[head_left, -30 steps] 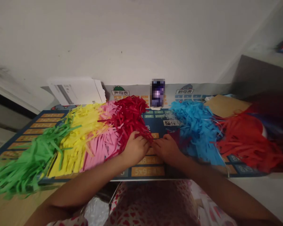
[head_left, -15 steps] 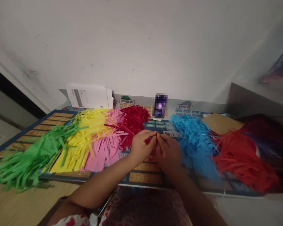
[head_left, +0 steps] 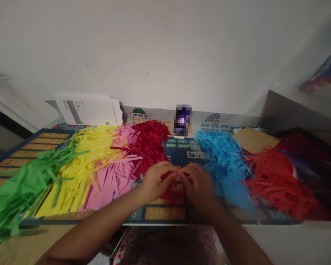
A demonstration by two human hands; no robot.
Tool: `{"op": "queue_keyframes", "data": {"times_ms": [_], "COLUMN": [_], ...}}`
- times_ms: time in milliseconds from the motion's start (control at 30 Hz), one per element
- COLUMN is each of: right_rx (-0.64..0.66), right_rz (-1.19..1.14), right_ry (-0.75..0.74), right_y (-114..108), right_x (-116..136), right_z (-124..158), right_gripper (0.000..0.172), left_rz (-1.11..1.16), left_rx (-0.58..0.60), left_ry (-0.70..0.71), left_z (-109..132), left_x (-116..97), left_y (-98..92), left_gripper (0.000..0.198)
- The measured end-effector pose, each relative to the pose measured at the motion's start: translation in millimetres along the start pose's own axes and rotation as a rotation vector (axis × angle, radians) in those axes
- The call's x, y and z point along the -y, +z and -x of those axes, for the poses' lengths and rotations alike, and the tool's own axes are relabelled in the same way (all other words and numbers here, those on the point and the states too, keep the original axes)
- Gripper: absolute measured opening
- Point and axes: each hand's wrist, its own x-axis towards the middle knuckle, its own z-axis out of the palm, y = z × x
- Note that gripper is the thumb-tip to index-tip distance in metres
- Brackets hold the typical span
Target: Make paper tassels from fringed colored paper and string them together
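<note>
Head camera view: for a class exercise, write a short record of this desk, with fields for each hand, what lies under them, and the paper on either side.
Left hand: curled over dark red paper strips
Right hand: curled over the same strips, fingertips meeting the left hand
Under hands: printed times-table mat
Left side: pink fringe, yellow fringe, green fringe
Right side: blue fringe, orange-red fringe

Paper-fringe bunches (head_left: 110, 173) left of my left hand (head_left: 154, 180), more bunches (head_left: 223, 165) right of my right hand (head_left: 198, 184), another bunch (head_left: 172, 193) between my hands, all on a printed desk mat (head_left: 165, 214), a blurred upright object (head_left: 182, 119) behind, folded papers (head_left: 88, 109) back left against the wall (head_left: 154, 51), a cardboard sheet (head_left: 255, 140) back right
</note>
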Motion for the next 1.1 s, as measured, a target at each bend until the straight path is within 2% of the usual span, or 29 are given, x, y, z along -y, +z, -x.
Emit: {"op": "queue_keyframes", "data": {"times_ms": [67, 133, 200, 267, 367, 433, 567, 733, 1100], "right_rx": [0.012, 0.028, 0.006, -0.037, 0.088, 0.146, 0.263, 0.426, 0.490], "right_rz": [-0.066, -0.121, -0.081, 0.075, 0.364, 0.447, 0.522, 0.551, 0.650], "right_ry": [0.029, 0.086, 0.219, 0.388, 0.467, 0.471, 0.455, 0.378, 0.287], "right_y": [-1, -3, -6, -6, -2, 0, -1, -1, 14], "right_x": [-5, -20, -50, -89, -141, -160, -167, -161, -155], "right_z": [-6, -22, -44, -64, -76, -70, -54, -50, -55], "right_gripper": [0.019, 0.021, 0.021, 0.022, 0.020, 0.018, 0.015, 0.012, 0.010], "left_rz": [0.220, 0.460, 0.666, 0.794, 0.862, 0.862, 0.863, 0.812, 0.692], "left_rx": [0.137, 0.191, 0.123, 0.007, -0.074, -0.112, -0.057, 0.037, -0.048], "left_ry": [-0.163, -0.366, -0.555, -0.680, -0.795, -0.847, -0.883, -0.872, -0.790], "left_z": [-4, -8, -11, -11, -7, -4, -1, 4, 0], "left_x": [3, 9, 18, 28, 38, 39, 35, 35, 33], "left_y": [0.7, 2.6, 5.1, 7.1, 7.3, 6.4, 7.5, 17.1, 18.8], "left_gripper": [0.025, 0.031, 0.035, 0.039, 0.044, 0.046, 0.047, 0.049, 0.046]}}
